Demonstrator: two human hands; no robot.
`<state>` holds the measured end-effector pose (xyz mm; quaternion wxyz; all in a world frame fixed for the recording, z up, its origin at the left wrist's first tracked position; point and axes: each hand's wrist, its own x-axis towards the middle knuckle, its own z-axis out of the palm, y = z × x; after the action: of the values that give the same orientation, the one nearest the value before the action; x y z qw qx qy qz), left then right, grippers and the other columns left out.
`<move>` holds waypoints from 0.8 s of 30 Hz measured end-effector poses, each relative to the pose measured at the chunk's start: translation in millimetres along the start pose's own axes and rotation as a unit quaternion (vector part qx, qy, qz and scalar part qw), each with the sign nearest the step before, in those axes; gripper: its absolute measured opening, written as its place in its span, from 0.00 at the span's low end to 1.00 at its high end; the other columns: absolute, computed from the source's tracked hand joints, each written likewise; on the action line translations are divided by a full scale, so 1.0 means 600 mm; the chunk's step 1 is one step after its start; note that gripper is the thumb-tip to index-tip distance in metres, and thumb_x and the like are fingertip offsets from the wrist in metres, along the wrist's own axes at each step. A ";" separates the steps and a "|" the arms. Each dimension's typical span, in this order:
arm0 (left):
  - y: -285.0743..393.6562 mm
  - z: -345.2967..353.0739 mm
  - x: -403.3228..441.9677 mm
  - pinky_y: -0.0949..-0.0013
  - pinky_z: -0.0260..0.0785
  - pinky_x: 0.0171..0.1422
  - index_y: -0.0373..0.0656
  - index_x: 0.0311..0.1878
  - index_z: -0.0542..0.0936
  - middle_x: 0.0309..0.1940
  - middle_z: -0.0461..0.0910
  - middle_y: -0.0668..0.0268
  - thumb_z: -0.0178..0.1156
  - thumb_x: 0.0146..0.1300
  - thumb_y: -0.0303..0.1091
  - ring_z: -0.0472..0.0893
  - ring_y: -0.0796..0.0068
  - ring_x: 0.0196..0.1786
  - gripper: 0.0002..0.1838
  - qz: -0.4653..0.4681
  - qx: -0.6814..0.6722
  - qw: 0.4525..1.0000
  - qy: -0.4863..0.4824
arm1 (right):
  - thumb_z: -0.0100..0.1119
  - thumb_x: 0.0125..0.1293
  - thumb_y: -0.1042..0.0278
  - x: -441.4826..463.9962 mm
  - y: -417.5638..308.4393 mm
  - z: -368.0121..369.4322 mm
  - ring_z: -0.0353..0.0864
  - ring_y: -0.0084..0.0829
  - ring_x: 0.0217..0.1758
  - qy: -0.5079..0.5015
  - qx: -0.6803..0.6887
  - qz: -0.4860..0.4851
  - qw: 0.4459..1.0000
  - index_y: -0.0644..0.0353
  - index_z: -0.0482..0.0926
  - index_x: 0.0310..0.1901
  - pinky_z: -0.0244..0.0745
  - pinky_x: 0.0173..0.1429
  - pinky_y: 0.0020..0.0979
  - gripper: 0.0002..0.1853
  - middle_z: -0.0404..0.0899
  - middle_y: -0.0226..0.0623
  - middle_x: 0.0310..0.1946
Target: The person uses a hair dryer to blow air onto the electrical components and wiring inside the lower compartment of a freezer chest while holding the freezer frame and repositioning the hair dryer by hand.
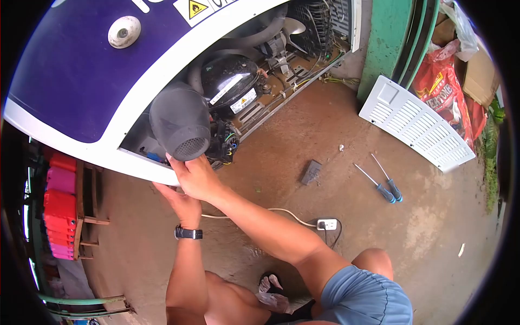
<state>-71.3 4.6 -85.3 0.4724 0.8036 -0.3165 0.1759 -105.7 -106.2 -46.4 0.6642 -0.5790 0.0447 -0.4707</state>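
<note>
A dark grey blower (181, 116), shaped like a hair dryer with a perforated round end, sits in my right hand (199, 179). My fingers close around its lower part, and its handle is mostly hidden. Just below, my left hand (181, 201), with a black watch on the wrist, is bent close against the white cabinet edge (149, 172). Its fingers are partly covered, so what they grip does not show. Behind the blower, the cabinet's open bay holds a black compressor (230, 81), a fan (292, 30) and wiring (230, 143).
A white vented panel (414, 124) lies on the wet floor at right. Two blue-handled screwdrivers (387, 189), a dark block (311, 172) and a white extension socket (326, 224) with cords are on the floor. Red and pink crates (59, 211) stand left; a green post (387, 43) rises behind.
</note>
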 end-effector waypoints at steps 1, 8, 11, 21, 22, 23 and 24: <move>0.005 0.000 0.000 0.49 0.62 0.80 0.36 0.84 0.41 0.79 0.60 0.44 0.73 0.68 0.39 0.67 0.49 0.79 0.57 -0.001 0.000 1.000 -0.001 | 0.56 0.81 0.63 0.001 0.001 0.001 0.79 0.56 0.66 0.001 0.001 -0.003 1.000 0.66 0.79 0.62 0.72 0.70 0.48 0.17 0.82 0.54 0.61; 0.026 -0.003 0.002 0.50 0.61 0.80 0.36 0.84 0.43 0.79 0.61 0.45 0.72 0.68 0.37 0.67 0.50 0.79 0.55 0.003 0.012 1.000 -0.017 | 0.56 0.79 0.65 -0.003 -0.006 0.006 0.75 0.58 0.69 0.014 0.017 0.009 1.000 0.65 0.80 0.60 0.70 0.72 0.50 0.16 0.80 0.55 0.61; 0.021 -0.008 0.003 0.51 0.64 0.78 0.38 0.85 0.43 0.78 0.63 0.46 0.72 0.68 0.35 0.70 0.51 0.77 0.55 0.000 0.034 0.999 -0.026 | 0.55 0.76 0.71 0.002 -0.018 -0.011 0.65 0.64 0.77 -0.051 0.032 0.032 0.998 0.68 0.62 0.74 0.65 0.79 0.51 0.28 0.63 0.62 0.73; -0.001 -0.025 -0.003 0.58 0.61 0.80 0.46 0.86 0.47 0.80 0.65 0.57 0.59 0.81 0.43 0.70 0.62 0.78 0.42 -0.056 -0.168 0.982 -0.064 | 0.55 0.73 0.72 -0.040 -0.042 -0.010 0.66 0.62 0.78 -0.013 0.045 0.075 0.996 0.69 0.57 0.77 0.62 0.81 0.50 0.33 0.65 0.62 0.72; -0.006 -0.025 -0.003 0.58 0.61 0.80 0.46 0.86 0.47 0.80 0.65 0.57 0.59 0.81 0.43 0.70 0.62 0.78 0.42 -0.058 -0.168 0.982 -0.064 | 0.54 0.73 0.74 -0.044 -0.043 -0.011 0.66 0.62 0.78 -0.020 0.045 0.085 0.995 0.69 0.57 0.77 0.62 0.81 0.50 0.34 0.65 0.62 0.73; -0.012 -0.026 -0.002 0.59 0.62 0.80 0.47 0.86 0.48 0.80 0.65 0.59 0.58 0.82 0.41 0.70 0.64 0.77 0.40 -0.027 -0.112 0.991 -0.061 | 0.54 0.72 0.75 -0.047 -0.043 -0.010 0.65 0.62 0.79 -0.026 0.046 0.094 0.994 0.70 0.56 0.77 0.61 0.82 0.50 0.34 0.64 0.62 0.73; -0.015 -0.025 -0.001 0.61 0.62 0.80 0.48 0.86 0.48 0.80 0.65 0.60 0.56 0.83 0.40 0.70 0.67 0.77 0.38 0.004 -0.056 0.997 -0.059 | 0.54 0.72 0.75 -0.050 -0.043 -0.010 0.65 0.62 0.79 -0.026 0.044 0.094 0.994 0.70 0.56 0.77 0.61 0.82 0.50 0.34 0.64 0.62 0.73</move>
<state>-65.2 20.8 -84.2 0.4961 0.7836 -0.3567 0.1123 -140.7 -87.1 -42.0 0.7312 -0.5547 0.0609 -0.3924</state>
